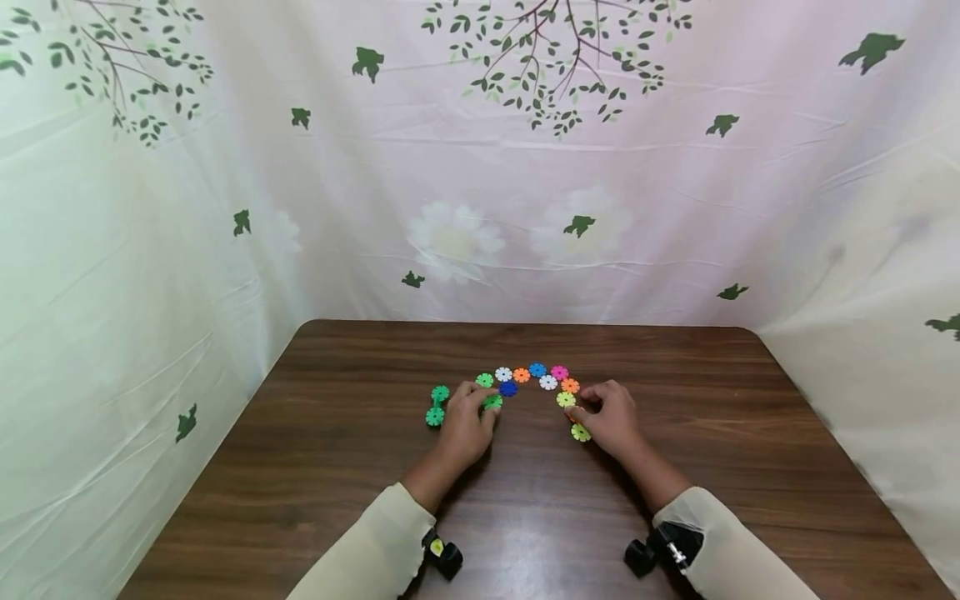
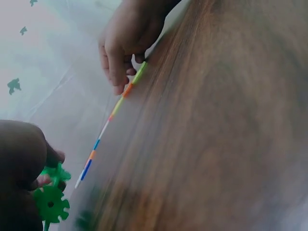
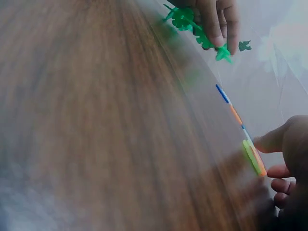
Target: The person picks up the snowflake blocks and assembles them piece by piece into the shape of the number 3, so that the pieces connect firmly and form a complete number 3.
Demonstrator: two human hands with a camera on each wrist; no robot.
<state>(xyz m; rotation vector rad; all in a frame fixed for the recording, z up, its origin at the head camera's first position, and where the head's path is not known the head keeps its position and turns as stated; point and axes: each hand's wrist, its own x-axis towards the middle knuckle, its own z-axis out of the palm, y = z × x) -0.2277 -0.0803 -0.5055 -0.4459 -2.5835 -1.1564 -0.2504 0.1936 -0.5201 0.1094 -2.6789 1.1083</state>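
Note:
Green interlocking snowflake discs (image 3: 183, 19), joined at angles, are gripped between the thumb and fingers of my left hand (image 1: 467, 425). They are held above the tabletop, partly hidden by the hand. Beside them, a curved row of flat coloured snowflake discs (image 1: 537, 370) lies on the table, with white, orange, blue, pink and yellow-green pieces. My right hand (image 1: 613, 421) holds the row's right end, thumb and fingertips at an orange disc between yellow-green discs (image 1: 566, 400). In the left wrist view, the right hand's fingers (image 2: 115, 67) hang curled at that end.
The brown wooden table (image 1: 337, 500) has rounded back corners. Behind it and on both sides hangs a pale curtain (image 1: 480, 192) with leaf and flower prints. Each wrist bears a black strapped camera (image 1: 640, 557).

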